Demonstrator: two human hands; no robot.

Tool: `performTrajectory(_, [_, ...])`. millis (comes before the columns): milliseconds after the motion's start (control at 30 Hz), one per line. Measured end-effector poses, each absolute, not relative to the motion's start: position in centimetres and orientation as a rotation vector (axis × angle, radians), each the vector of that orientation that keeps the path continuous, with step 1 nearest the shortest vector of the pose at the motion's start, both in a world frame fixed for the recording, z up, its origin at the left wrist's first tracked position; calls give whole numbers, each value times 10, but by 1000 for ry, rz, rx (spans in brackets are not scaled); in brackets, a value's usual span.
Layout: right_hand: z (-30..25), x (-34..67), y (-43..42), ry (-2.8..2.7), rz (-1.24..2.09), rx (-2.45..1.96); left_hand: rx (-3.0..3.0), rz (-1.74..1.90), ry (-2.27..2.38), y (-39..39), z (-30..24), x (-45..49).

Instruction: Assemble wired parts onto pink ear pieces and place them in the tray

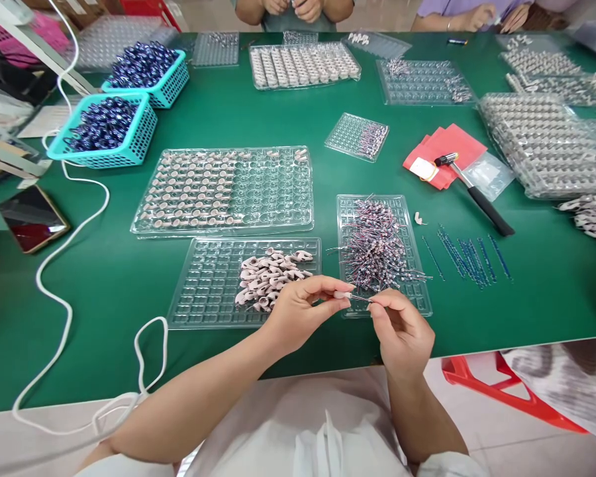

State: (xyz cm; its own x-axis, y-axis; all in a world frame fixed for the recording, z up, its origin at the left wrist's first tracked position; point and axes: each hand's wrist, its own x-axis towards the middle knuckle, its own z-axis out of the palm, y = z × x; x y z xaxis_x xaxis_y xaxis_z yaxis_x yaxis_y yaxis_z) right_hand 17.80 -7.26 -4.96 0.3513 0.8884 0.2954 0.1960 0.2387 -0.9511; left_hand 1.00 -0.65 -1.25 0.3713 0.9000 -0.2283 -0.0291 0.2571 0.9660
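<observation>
My left hand pinches a small pale plastic shell between thumb and fingertips. A thin wire runs from that shell to my right hand, whose thumb and forefinger are closed on its far end. Just beyond my hands, a clear tray carries a heap of small wired parts with thin dark and pinkish leads. Left of it, next to my left wrist, a pile of pale pinkish shells lies on another clear blister tray.
A partly filled shell tray lies beyond. Turquoise baskets of shiny blue parts stand left, near a phone and white cable. Right are a hammer, red bags and blue strips. Co-workers' hands show opposite.
</observation>
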Motion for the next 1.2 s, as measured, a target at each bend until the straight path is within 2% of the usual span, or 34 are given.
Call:
performTrajectory(233, [-50, 179, -70, -1244, 552, -1256, 1228, 847, 981, -8, -15, 10])
performTrajectory(667, [-43, 176, -66, -1520, 408, -1292, 1867, 1086, 848, -6, -25, 6])
performTrajectory(1200, [-47, 176, -66, -1527, 517, -1347, 2068, 1038, 851, -1, -28, 4])
